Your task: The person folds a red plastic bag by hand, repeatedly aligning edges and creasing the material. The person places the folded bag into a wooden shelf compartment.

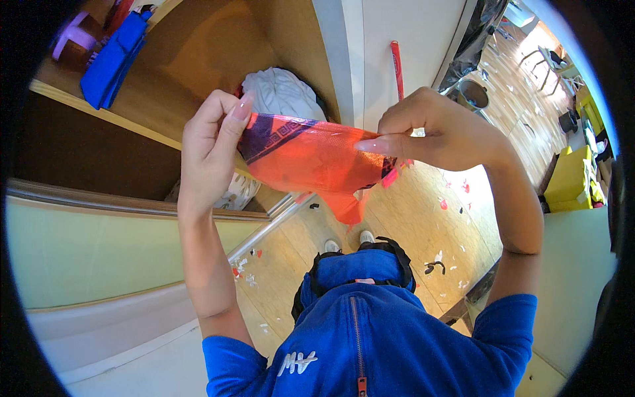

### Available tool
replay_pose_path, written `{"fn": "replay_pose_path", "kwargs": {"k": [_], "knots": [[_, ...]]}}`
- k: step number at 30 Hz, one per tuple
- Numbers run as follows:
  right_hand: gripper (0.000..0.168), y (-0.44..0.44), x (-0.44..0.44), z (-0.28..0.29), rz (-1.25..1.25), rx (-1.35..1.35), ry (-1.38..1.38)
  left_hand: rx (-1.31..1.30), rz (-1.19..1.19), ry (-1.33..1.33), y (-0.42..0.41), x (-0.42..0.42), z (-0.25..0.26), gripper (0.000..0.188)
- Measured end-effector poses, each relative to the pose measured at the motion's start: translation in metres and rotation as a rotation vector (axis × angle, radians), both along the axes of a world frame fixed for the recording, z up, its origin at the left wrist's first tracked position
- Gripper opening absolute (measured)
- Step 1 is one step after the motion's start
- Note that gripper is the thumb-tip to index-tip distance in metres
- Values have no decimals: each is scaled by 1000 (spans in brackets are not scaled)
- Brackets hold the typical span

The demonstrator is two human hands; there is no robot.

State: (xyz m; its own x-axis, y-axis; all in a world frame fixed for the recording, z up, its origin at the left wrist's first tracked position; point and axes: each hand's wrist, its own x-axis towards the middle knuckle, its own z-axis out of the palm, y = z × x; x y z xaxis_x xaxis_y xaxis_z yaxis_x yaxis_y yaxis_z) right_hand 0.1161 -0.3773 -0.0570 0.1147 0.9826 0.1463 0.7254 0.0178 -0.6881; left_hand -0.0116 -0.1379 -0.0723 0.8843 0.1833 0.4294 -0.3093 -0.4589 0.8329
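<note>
A glossy red sheet (307,156), thin like plastic or foil, is stretched between my hands in front of my waist. Dark purple bands with a key-fret pattern cross its left end, and its lower edge hangs ragged and torn-looking. My left hand (211,134) pinches the upper left corner between thumb and fingers. At the right end, my right hand (426,131) grips the upper edge with the thumb on top. Behind the sheet, a bundled white cloth (283,92) lies in a wooden cabinet compartment, partly covered by it.
A long red handle (397,69) leans against the white panel. In the open cabinet (198,44) a folded blue cloth or bag (116,59) hangs over a shelf edge. Paper scraps (439,258) litter the floor. A bucket (473,94) and a yellow box (568,181) stand at right.
</note>
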Motion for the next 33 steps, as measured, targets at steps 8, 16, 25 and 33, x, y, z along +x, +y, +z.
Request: {"fn": "replay_pose_path", "kwargs": {"k": [8, 16, 25, 33], "knots": [[27, 5, -5, 22, -16, 23, -4, -99, -29, -55, 13, -9, 15, 18], [33, 18, -14, 9, -56, 337, 448, -320, -65, -41, 22, -4, 16, 18], [43, 48, -41, -41, -174, -87, 815, -62, -126, 229, 42, 45, 16, 17], [34, 79, -41, -75, -199, 575, 1656, -225, 275, -76, 44, 51, 7, 21]]}}
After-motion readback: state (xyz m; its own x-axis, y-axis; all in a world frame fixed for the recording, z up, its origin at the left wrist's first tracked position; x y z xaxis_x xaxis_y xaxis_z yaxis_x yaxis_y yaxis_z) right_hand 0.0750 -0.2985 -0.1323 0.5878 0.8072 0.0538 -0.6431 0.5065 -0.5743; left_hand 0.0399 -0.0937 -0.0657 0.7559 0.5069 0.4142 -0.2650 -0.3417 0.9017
